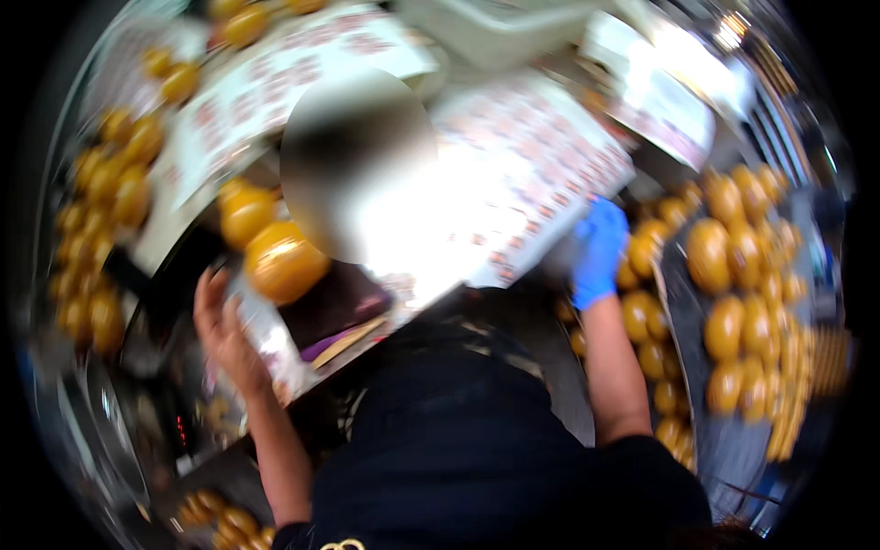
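Observation:
The picture is badly blurred. My left hand [220, 321] is bare, with its fingers spread, and lies against a clear plastic packet [268, 341] just below two large golden round buns [280, 261]. My right hand [598, 252] wears a blue glove and has its fingers curled on the right edge of a big printed paper sheet [532, 174] that is spread over the worktop. Small golden buns [642, 316] lie right beside this hand. A dark-clothed torso [467, 440] fills the lower middle of the view.
A dark tray [724, 449] at the right holds several rows of golden buns [742, 275]. More buns [101, 202] line the left side, and a few sit at the bottom left [225, 522]. Further printed sheets [284, 73] lie at the back.

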Demonstrator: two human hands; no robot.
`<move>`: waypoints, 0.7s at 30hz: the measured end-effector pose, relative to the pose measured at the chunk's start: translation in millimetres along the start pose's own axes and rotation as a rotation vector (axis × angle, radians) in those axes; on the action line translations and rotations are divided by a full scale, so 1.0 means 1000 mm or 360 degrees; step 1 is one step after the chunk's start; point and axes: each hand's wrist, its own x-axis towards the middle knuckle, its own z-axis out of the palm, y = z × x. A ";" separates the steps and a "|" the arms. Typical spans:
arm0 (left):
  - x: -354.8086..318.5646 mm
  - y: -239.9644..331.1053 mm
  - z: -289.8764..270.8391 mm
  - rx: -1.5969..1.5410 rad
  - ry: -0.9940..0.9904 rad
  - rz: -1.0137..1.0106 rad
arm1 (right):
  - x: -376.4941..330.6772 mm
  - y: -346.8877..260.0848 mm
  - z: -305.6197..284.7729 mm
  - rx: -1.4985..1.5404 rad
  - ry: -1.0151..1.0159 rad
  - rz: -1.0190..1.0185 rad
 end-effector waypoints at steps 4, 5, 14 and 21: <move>0.029 -0.001 0.006 -0.0476 0.0015 -0.0167 | -0.014 -0.066 0.096 -0.0272 -0.0980 0.0074; 0.035 0.003 0.005 -0.0482 0.0004 -0.0221 | -0.022 -0.078 0.124 -0.0406 -0.1242 0.0049; 0.060 -0.006 0.022 -0.1031 -0.0293 -0.0710 | -0.089 -0.113 0.337 -0.0745 -0.3160 -0.0719; 0.067 0.002 0.031 -0.1038 -0.0404 -0.0659 | -0.114 -0.102 0.381 -0.1290 -0.3456 -0.1066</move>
